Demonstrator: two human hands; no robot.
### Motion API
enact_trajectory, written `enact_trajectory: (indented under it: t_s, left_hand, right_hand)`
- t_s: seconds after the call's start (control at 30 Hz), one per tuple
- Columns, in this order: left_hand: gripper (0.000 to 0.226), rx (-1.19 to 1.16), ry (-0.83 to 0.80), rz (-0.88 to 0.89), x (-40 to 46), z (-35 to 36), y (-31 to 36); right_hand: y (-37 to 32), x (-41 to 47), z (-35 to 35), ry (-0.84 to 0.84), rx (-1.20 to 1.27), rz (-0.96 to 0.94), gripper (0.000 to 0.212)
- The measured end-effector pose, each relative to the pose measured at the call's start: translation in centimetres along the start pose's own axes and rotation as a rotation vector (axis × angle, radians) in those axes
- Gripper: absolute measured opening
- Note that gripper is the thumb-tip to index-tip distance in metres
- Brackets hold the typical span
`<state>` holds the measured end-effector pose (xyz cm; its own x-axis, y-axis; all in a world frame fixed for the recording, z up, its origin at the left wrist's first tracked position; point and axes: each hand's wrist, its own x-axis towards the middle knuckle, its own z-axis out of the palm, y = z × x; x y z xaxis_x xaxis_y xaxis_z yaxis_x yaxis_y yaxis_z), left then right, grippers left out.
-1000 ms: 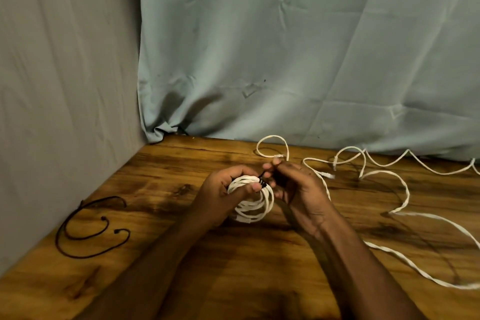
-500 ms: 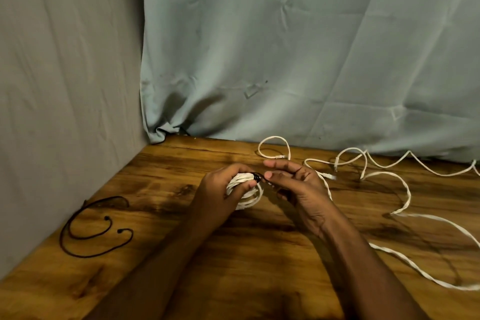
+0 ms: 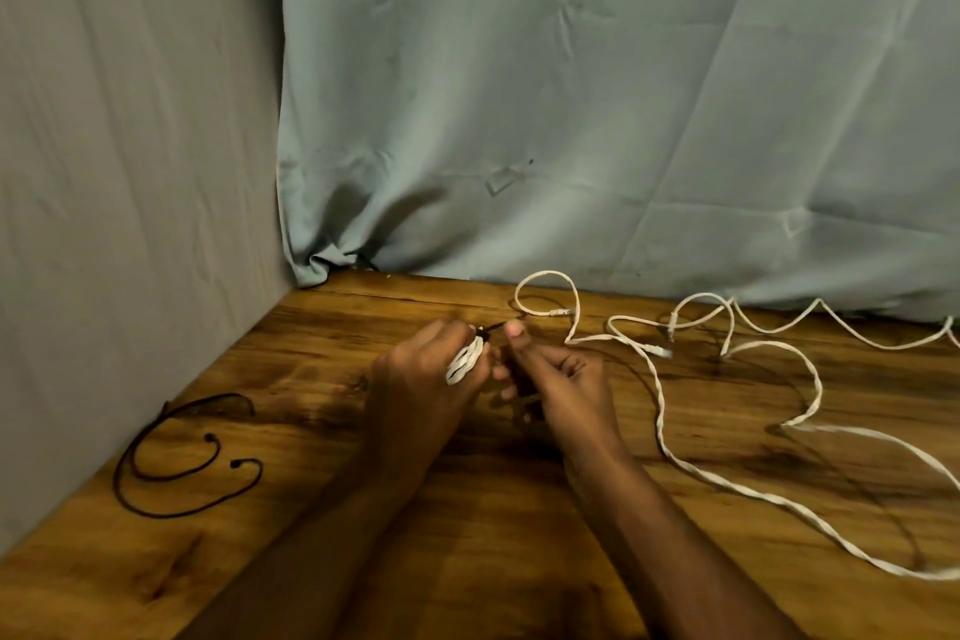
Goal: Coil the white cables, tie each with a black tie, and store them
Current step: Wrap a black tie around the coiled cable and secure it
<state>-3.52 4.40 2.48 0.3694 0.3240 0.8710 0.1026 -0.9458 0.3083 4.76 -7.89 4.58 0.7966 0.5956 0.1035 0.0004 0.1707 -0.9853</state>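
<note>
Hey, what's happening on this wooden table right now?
A person is bundling white cables. The left hand grips a coiled cable, while the right hand pulls a black tie tight at the coil's top. More loose white cable sprawls across the table to the right, and spare black ties lie to the left.

head view | worn on head | faces forward and down | close over wooden table corner
</note>
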Motion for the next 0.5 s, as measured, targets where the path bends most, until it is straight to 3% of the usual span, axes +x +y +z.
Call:
enact_trajectory:
  t_s: [0.1,0.23,0.5]
  left_hand:
    - [0.017,0.106,-0.019,0.000,-0.1,0.0,0.1]
    - [0.015,0.216,-0.003,0.124,-0.2,0.2,0.8]
    - [0.019,0.231,0.072,0.183,-0.2,0.3,1.7]
  right_hand:
    - [0.3,-0.2,0.7,-0.006,0.011,-0.003,0.027]
    - [0.4,-0.1,0.4,0.043,0.048,0.017,0.013]
    - [0.5,0.2,0.3,0.036,0.301,0.151,0.017]
